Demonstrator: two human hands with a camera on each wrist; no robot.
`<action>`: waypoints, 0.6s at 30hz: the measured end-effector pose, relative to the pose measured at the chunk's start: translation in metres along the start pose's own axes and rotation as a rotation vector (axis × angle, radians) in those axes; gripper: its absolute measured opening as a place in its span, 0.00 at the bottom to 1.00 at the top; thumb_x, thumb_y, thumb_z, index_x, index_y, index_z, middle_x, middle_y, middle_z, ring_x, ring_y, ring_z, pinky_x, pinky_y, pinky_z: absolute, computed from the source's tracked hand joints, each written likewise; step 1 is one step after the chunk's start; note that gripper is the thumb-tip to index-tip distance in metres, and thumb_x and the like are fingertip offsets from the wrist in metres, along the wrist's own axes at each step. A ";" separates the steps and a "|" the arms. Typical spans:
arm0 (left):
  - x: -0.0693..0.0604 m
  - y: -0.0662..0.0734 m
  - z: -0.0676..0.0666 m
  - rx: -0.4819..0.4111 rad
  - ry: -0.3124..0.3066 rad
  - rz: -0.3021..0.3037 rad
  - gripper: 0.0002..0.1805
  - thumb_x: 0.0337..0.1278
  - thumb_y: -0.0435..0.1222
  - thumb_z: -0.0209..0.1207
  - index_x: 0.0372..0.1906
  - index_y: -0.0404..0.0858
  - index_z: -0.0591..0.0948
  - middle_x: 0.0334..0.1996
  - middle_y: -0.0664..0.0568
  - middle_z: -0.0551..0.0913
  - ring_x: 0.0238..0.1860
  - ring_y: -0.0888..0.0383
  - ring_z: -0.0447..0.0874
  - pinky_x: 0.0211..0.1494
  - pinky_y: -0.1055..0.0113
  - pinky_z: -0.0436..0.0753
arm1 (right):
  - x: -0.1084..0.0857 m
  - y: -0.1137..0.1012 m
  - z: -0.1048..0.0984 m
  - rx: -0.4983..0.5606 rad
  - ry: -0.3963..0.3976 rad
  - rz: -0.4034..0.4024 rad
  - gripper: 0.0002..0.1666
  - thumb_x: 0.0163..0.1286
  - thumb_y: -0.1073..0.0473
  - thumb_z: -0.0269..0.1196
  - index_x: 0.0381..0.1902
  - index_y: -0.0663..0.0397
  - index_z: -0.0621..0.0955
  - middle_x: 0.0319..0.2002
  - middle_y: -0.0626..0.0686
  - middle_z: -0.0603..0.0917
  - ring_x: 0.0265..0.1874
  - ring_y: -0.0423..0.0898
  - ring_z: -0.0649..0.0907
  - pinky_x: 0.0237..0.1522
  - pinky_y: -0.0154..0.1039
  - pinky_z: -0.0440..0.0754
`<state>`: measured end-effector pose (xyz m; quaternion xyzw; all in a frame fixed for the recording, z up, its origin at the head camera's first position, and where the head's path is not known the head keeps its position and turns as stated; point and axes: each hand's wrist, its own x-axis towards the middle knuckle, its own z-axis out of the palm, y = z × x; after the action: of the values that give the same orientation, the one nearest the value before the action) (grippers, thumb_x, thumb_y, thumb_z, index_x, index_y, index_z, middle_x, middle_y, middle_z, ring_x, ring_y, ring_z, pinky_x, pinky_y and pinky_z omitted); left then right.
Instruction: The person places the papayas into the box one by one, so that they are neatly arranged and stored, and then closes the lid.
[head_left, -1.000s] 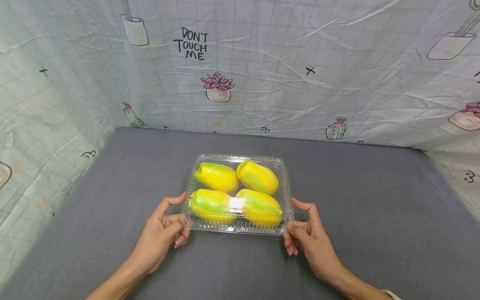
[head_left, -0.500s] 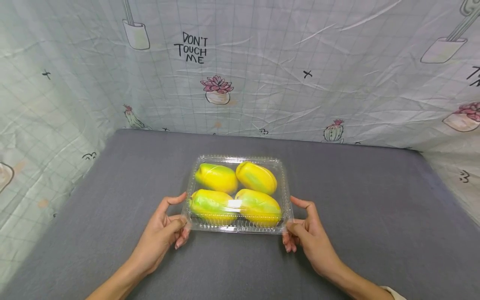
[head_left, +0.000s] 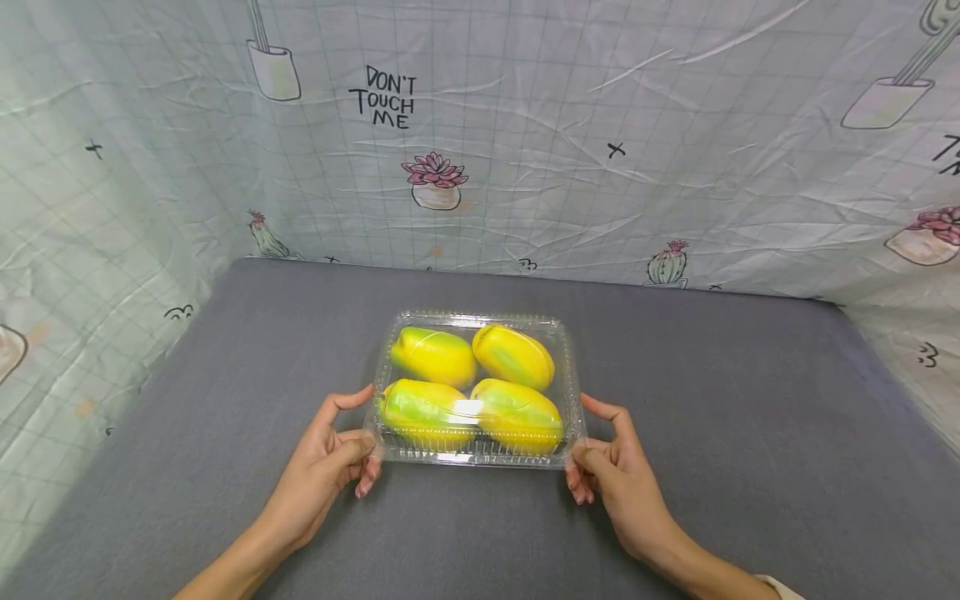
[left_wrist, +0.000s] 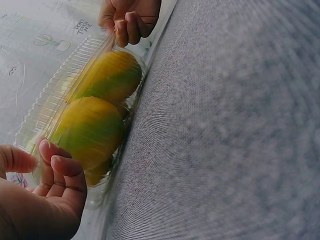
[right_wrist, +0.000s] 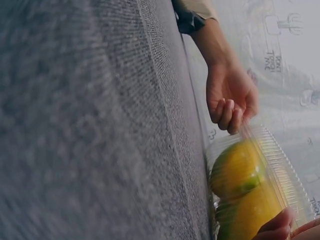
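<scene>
A clear plastic clamshell box with its lid down rests on the grey tabletop. Inside lie several yellow-green mangoes, in two rows. At the box's near left corner my left hand pinches the rim between thumb and fingers, its index finger reaching along the left side. My right hand does likewise at the near right corner, index finger against the right side. Seen from the left wrist, the mangoes show through the ribbed wall. The right wrist view shows the left hand at the rim's far end.
A grey cloth-covered table extends around the box on all sides. Behind it and at both sides hangs a pale curtain printed with cacti, potted plants and lettering. A light sleeve edges in near the right wrist.
The head view has tilted up very slightly. Both hands keep their pinch on the box's near corners, and neither box nor mangoes have visibly moved on the table.
</scene>
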<state>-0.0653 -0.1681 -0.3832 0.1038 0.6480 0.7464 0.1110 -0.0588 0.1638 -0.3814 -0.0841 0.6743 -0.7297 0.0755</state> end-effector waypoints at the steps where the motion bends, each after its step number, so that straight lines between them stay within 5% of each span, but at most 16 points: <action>1: 0.000 0.000 0.000 0.000 0.000 0.000 0.29 0.68 0.25 0.45 0.70 0.36 0.51 0.22 0.45 0.73 0.22 0.58 0.72 0.22 0.66 0.73 | 0.000 0.000 0.001 -0.002 0.012 0.007 0.33 0.68 0.74 0.47 0.68 0.59 0.52 0.20 0.55 0.74 0.18 0.43 0.73 0.19 0.35 0.72; 8: 0.000 -0.001 0.000 -0.004 -0.007 0.009 0.29 0.68 0.25 0.45 0.70 0.35 0.50 0.22 0.46 0.73 0.22 0.58 0.71 0.21 0.66 0.72 | 0.000 0.001 0.003 -0.015 0.080 0.046 0.33 0.67 0.74 0.47 0.68 0.55 0.55 0.19 0.54 0.74 0.18 0.43 0.72 0.20 0.34 0.73; 18: 0.000 -0.001 0.000 -0.014 -0.009 0.017 0.29 0.67 0.24 0.45 0.69 0.35 0.51 0.21 0.46 0.72 0.22 0.58 0.71 0.21 0.66 0.71 | -0.001 0.002 0.007 0.019 0.086 -0.025 0.33 0.67 0.77 0.48 0.67 0.62 0.55 0.19 0.53 0.75 0.18 0.41 0.73 0.20 0.31 0.73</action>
<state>-0.0656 -0.1681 -0.3840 0.1121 0.6413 0.7513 0.1082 -0.0563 0.1572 -0.3833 -0.0605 0.6690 -0.7398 0.0383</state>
